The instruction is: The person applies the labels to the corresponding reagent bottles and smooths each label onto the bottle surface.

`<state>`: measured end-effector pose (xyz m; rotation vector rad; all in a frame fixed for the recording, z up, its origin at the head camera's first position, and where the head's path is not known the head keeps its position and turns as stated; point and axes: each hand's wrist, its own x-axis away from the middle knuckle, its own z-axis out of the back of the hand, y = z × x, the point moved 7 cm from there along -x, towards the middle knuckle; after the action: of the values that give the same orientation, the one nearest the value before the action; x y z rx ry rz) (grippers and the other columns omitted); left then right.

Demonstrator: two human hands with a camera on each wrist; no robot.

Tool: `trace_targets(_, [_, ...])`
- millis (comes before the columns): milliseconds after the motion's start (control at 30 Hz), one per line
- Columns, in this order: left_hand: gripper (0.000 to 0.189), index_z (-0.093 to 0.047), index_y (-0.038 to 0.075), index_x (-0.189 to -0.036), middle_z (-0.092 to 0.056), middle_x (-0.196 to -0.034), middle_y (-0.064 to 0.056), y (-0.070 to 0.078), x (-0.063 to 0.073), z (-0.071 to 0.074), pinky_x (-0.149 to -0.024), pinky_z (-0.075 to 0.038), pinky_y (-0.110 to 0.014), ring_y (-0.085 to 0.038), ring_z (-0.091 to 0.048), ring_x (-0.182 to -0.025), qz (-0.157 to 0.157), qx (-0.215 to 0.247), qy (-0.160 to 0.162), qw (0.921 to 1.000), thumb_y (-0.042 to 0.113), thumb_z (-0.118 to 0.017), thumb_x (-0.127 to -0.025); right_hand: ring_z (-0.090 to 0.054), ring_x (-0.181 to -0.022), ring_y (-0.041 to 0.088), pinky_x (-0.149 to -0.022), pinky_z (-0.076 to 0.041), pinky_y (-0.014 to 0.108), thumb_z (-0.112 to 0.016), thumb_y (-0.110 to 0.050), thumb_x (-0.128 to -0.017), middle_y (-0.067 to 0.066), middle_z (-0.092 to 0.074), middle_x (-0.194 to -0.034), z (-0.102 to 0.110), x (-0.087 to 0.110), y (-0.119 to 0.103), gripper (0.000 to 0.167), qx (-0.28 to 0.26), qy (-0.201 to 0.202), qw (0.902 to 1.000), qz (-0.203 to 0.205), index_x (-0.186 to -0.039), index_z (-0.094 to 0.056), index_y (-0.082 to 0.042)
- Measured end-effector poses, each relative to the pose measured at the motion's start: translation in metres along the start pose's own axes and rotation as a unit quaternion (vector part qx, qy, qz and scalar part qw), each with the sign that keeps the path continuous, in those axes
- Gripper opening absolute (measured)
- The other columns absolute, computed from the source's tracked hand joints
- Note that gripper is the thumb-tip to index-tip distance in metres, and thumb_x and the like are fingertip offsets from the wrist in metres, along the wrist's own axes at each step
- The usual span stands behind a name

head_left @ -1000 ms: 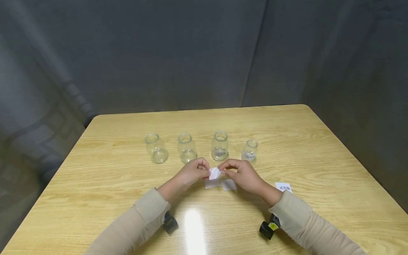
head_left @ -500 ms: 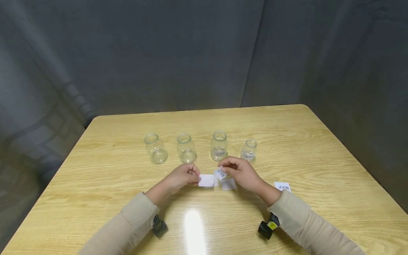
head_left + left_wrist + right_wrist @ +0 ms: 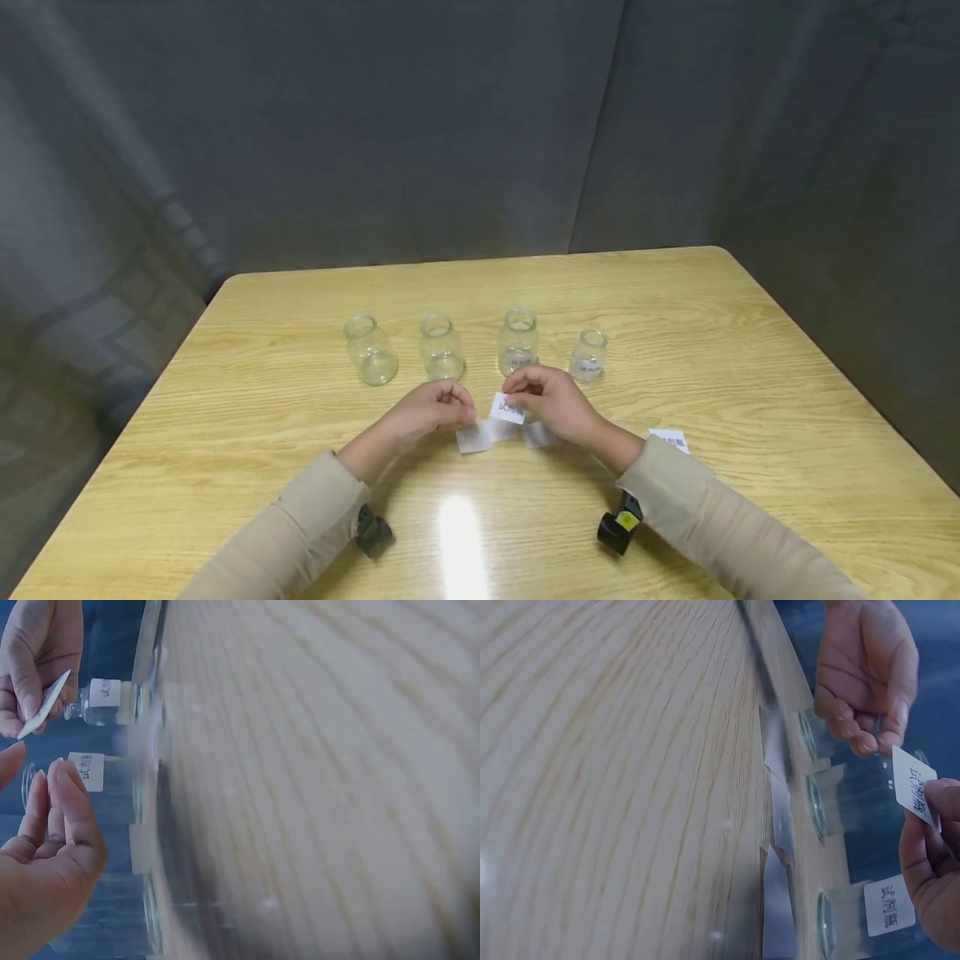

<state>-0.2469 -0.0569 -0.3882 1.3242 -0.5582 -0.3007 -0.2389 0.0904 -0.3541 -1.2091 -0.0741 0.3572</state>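
My right hand (image 3: pixel 558 408) pinches a small white label (image 3: pixel 507 408) with dark printed characters between thumb and fingers. The label faces up and hangs a little above the table. My left hand (image 3: pixel 423 412) holds nothing; in the left wrist view its thumb stands apart from loosely bent fingers (image 3: pixel 67 817). Just beneath it lies a white paper slip (image 3: pixel 474 441). Two more blank slips lie beside it, one in the middle (image 3: pixel 501 431) and one (image 3: pixel 537 436) partly under my right hand. In the right wrist view these slips (image 3: pixel 778 900) lie in a row.
Behind the hands stand glass jars in a row: two unlabelled ones (image 3: pixel 375 362) (image 3: pixel 442 357), then a labelled jar (image 3: pixel 517 340) and a smaller labelled jar (image 3: pixel 588 365). Another printed label (image 3: pixel 672 438) lies near my right sleeve. Dark curtains surround the wooden table (image 3: pixel 300 450).
My hands have parted the label from its white backing slip. The left hand moved left with the slip and let it go onto the table; the right hand kept the label and turned it.
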Motion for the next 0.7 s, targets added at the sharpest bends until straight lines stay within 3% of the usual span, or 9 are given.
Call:
trace_targets(333, [0.019, -0.05, -0.005, -0.088, -0.05, -0.076, -0.005, 0.006, -0.004, -0.002, -0.068, -0.044, -0.025, -0.015, -0.049, -0.071, -0.026, 0.024, 0.026, 0.999, 0.003, -0.061, -0.074, -0.053, -0.072, 0.016, -0.062, -0.046, 0.024, -0.057, 0.005, -0.078, 0.008, -0.06, -0.083, -0.014, -0.008, -0.007, 0.008, 0.01, -0.019, 0.9995, 0.022, -0.084, -0.06, 0.001])
trace_targets(567, [0.015, -0.049, -0.004, -0.086, -0.049, -0.074, -0.005, 0.006, -0.003, 0.003, -0.071, -0.045, -0.031, -0.014, -0.049, -0.069, -0.019, 0.029, 0.053, 0.998, -0.002, -0.059, -0.075, -0.054, -0.075, 0.016, -0.065, -0.047, 0.026, -0.057, 0.004, -0.078, 0.007, -0.059, -0.084, -0.022, -0.013, -0.009, 0.01, 0.022, -0.029, 0.9988, 0.031, -0.087, -0.059, 0.0])
trace_targets(700, [0.018, -0.049, -0.005, -0.091, -0.05, -0.075, -0.004, 0.004, -0.003, 0.007, -0.073, -0.046, -0.032, -0.014, -0.05, -0.071, -0.026, 0.029, 0.052, 0.9979, -0.002, -0.057, -0.075, -0.055, -0.075, 0.017, -0.064, -0.047, 0.026, -0.057, 0.004, -0.078, 0.009, -0.059, -0.083, -0.027, -0.016, -0.009, 0.011, 0.009, -0.033, 0.9989, 0.032, -0.089, -0.057, 0.002])
